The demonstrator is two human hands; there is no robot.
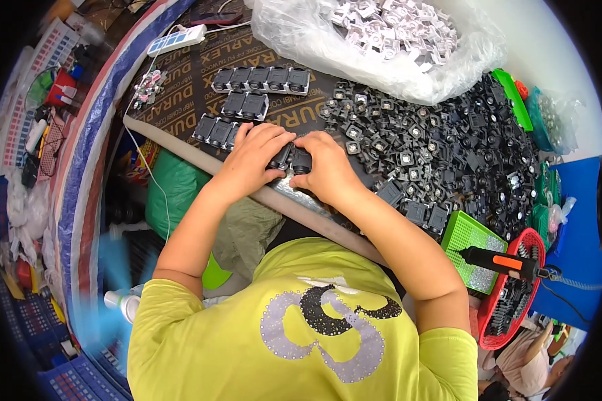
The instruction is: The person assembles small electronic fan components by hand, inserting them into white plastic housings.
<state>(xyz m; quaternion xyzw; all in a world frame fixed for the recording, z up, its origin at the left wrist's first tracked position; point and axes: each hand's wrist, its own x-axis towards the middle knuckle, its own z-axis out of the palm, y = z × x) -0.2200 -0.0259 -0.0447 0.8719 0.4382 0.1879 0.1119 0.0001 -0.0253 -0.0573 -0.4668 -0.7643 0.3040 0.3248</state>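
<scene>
Both of my hands are close together at the table's near edge, fingers curled round small black plastic parts. My left hand grips the left one, which its fingers partly cover. Between the thumb and fingers of my right hand is another black plastic part, touching or nearly touching the first. Beneath them lies something shiny and silvery. Beyond my left hand, similar black parts with grey sides stand in a long row, a short row and a third row partly behind my fingers.
A big heap of loose black parts spreads to the right. Behind it sits a plastic bag of white parts. An electric screwdriver hangs over a green tray and red basket. A power strip lies far left.
</scene>
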